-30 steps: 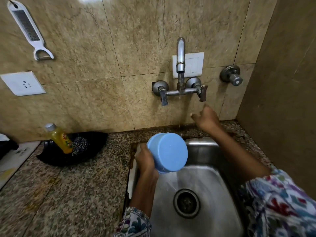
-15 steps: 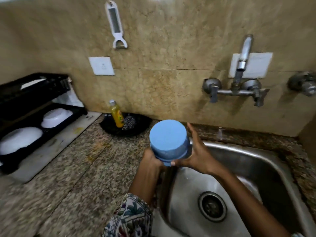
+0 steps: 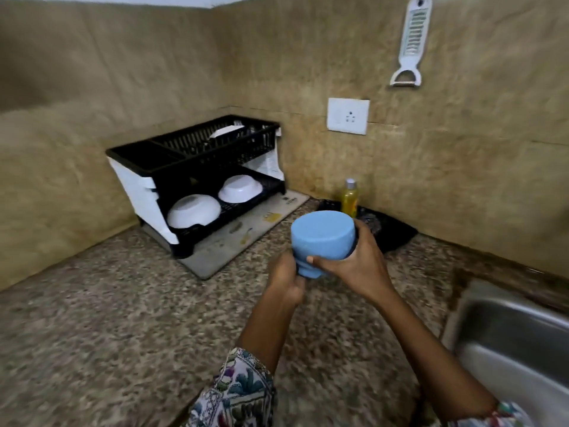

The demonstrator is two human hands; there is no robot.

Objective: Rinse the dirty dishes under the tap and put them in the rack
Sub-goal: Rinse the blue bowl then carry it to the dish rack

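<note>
A blue cup [image 3: 321, 238] is held upside down over the granite counter [image 3: 107, 318], its base facing up. My left hand [image 3: 286, 280] grips its lower rim from the left. My right hand [image 3: 357, 260] wraps round its right side, thumb across the front. The black two-tier dish rack [image 3: 212, 149] stands in the corner at the left. Two white bowls [image 3: 194, 211] [image 3: 240, 188] lie upside down on its lower tier, and something white [image 3: 226, 132] sits in the upper tier.
The rack stands on a grey drying mat [image 3: 246, 232]. A yellow bottle [image 3: 349, 200] and a scrubber sit in a black dish [image 3: 397, 234] against the wall. The steel sink [image 3: 517, 337] is at the right edge. A socket [image 3: 348, 116] and a white peeler [image 3: 411, 41] hang on the wall.
My right hand left the tap and took hold of the cup beside the left hand. Both hands carried the cup left, away from the sink, and the view swung to the rack.
</note>
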